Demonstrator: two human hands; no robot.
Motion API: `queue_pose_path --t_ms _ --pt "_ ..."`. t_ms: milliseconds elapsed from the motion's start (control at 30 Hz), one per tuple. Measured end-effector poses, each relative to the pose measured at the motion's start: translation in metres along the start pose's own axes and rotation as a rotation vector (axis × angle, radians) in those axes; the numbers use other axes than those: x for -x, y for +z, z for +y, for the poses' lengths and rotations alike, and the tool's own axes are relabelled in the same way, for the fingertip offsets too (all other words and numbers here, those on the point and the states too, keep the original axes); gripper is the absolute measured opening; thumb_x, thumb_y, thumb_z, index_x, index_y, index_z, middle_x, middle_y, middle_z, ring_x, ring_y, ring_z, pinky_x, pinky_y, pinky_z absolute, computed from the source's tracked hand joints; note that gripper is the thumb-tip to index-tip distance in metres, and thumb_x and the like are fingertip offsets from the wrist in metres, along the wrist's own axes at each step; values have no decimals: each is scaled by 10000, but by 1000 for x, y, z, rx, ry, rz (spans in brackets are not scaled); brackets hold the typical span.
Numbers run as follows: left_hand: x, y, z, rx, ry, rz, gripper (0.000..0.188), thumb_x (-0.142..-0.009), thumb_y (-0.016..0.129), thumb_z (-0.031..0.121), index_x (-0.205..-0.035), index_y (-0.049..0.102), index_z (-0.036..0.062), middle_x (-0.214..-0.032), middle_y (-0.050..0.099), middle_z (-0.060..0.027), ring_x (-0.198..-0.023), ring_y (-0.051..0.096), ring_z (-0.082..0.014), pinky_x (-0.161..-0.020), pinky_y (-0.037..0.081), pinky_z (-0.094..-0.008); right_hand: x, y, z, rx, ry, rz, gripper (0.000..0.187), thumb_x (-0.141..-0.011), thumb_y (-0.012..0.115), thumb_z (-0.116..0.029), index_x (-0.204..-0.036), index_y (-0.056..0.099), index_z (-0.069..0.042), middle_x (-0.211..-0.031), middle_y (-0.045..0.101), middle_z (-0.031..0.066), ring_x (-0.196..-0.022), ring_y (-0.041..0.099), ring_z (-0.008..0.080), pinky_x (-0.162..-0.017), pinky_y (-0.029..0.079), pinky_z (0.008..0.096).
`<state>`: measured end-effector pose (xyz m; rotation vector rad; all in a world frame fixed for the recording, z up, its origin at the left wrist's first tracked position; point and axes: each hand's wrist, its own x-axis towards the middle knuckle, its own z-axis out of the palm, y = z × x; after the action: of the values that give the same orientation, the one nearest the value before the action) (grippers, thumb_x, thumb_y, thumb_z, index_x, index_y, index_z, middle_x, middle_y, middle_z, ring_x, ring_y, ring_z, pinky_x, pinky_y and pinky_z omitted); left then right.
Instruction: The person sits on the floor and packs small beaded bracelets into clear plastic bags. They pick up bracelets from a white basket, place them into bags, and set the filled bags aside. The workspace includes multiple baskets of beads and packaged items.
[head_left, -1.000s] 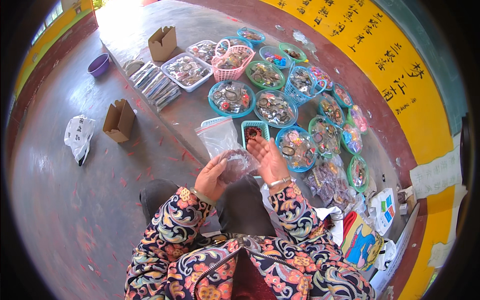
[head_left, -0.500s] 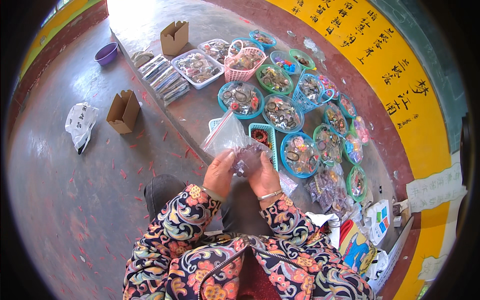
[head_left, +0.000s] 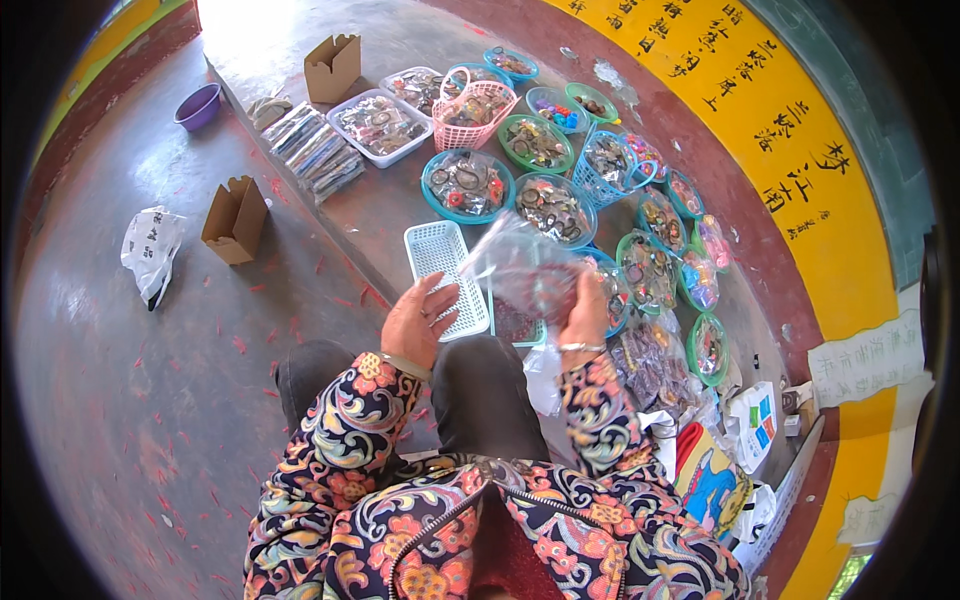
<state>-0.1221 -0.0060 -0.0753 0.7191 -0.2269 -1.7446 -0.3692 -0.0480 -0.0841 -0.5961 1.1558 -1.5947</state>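
Observation:
A clear zip bag (head_left: 530, 268) with dark reddish-brown contents in its lower corner is gripped by my right hand (head_left: 584, 308). The bag is tilted, its top pointing up and left, and it hangs over a pale green basket (head_left: 536, 333) that it partly hides. My left hand (head_left: 420, 315) is off the bag, its fingers apart and holding nothing. Those fingers are near the lower left side of a white rectangular basket (head_left: 436, 236), which looks bare inside. What exactly fills the bag is blurred.
Round baskets of bagged trinkets, such as a blue one (head_left: 468, 186), crowd the floor ahead and right. A pink handled basket (head_left: 475, 113) stands behind. Cardboard boxes (head_left: 235, 222), a white plastic bag (head_left: 152, 250) and a purple basin (head_left: 197, 107) are at left.
My left hand has let go of the bag and moved slightly left, opening. My right hand has carried the bag right and up, uncovering the white basket.

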Motion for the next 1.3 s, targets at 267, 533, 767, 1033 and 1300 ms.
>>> queue_pose_path --t_ms 267,533,767,1033,1300 --pt "1 -5 9 -11 -27 14 355 -922 415 336 -1097 516 44 -1011 612 -128 -950 565 -209 -758 451 -295 -88 -60 -28 425 -136 -62 296 -928 402 -310 -964 560 -62 -704 577 36 -498 553 97 -345 414 203" --pt "1 -10 10 -44 -82 28 343 -928 406 331 -1053 552 48 -957 635 -97 -898 588 -181 -735 454 -281 -148 -56 50 1375 -419 -81 406 -888 415 -363 -935 590 0 -842 609 217 -801 567 382 -695 436 415" --pt "2 -8 10 -59 -109 18 348 -923 415 341 -1044 561 49 -949 637 -88 -901 586 -177 -733 446 -275 -119 -22 31 1397 -295 -272 395 -889 364 -342 -855 599 -27 -718 622 167 -687 599 341 -654 452 423" --pt "3 -9 10 -70 -100 15 363 -916 425 357 -1051 556 46 -938 637 -81 -889 585 -173 -727 441 -273 -114 3 3 1475 86 -419 386 -896 393 -367 -920 579 -28 -731 627 99 -539 582 213 -411 458 321" --pt "3 -10 8 -93 -94 39 354 -908 440 364 -1024 570 56 -915 642 -73 -881 589 -176 -709 431 -269 -120 7 -7 1389 87 -488 373 -884 412 -351 -994 588 -40 -738 628 115 -522 582 209 -362 449 302"
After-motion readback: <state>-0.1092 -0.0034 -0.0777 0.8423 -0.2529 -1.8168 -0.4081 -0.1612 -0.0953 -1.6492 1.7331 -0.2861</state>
